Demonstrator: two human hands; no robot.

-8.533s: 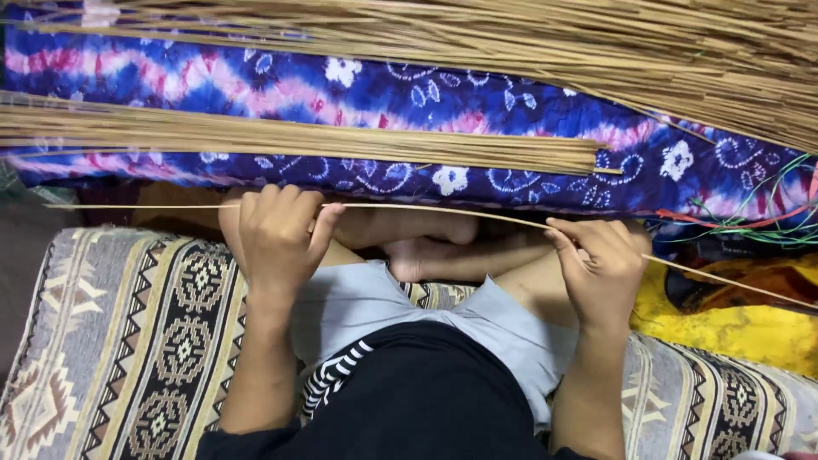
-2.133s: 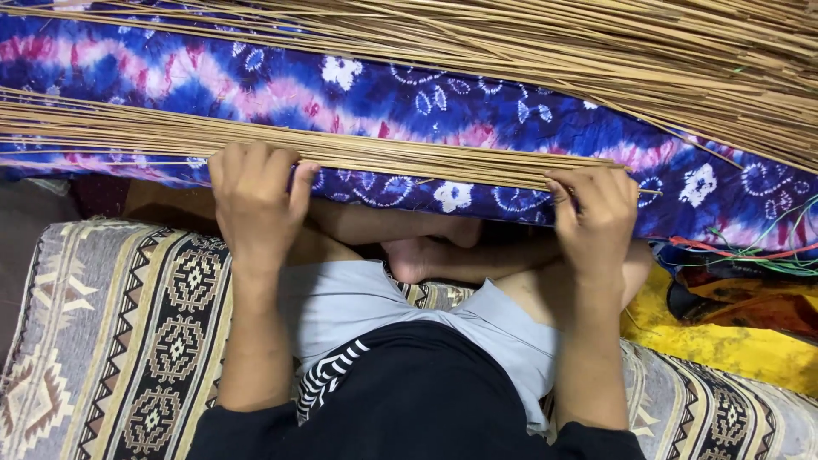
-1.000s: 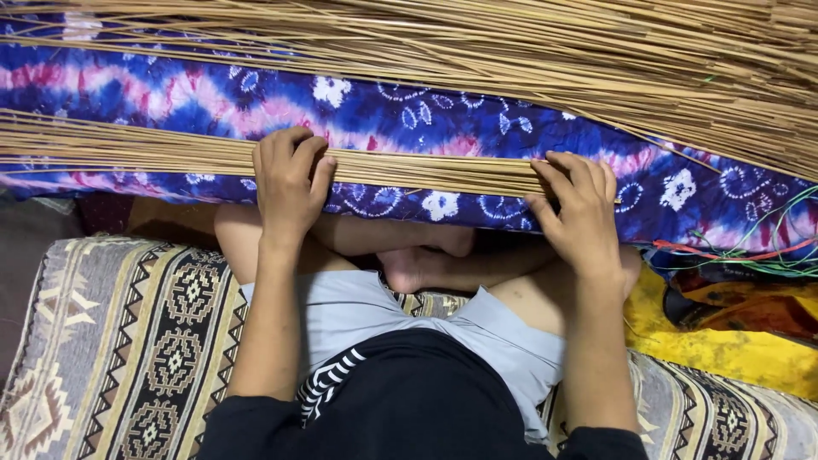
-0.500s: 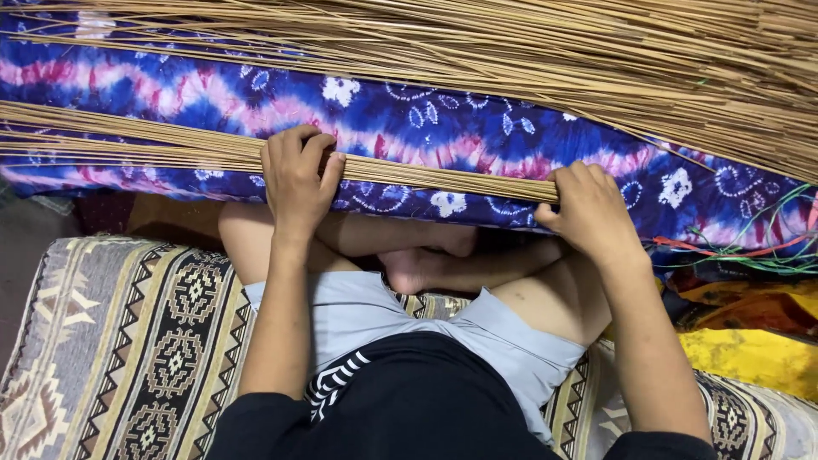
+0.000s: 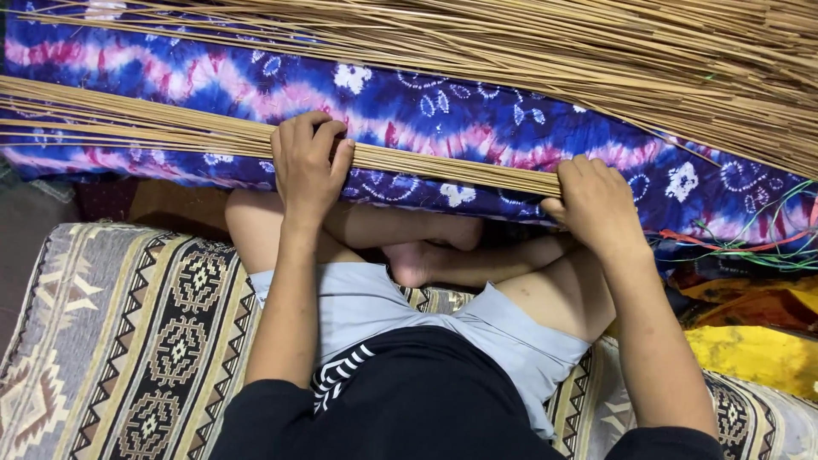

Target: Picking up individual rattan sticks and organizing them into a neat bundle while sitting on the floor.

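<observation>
A long bundle of thin tan sticks lies across a blue, pink and white tie-dye cloth in front of my crossed legs. My left hand rests on top of the bundle near its middle, fingers curled over it. My right hand grips the bundle's right end, fingers closed against the stick tips. A much larger heap of the same sticks lies beyond the cloth along the top.
I sit on a patterned woven mat in beige, black and grey. Loose coloured threads, red and green, trail at the right edge. A yellow cloth lies beside my right arm.
Both hands stay on the stick bundle. My right hand has shifted slightly right, settling at the bundle's end; my left hand has barely moved.
</observation>
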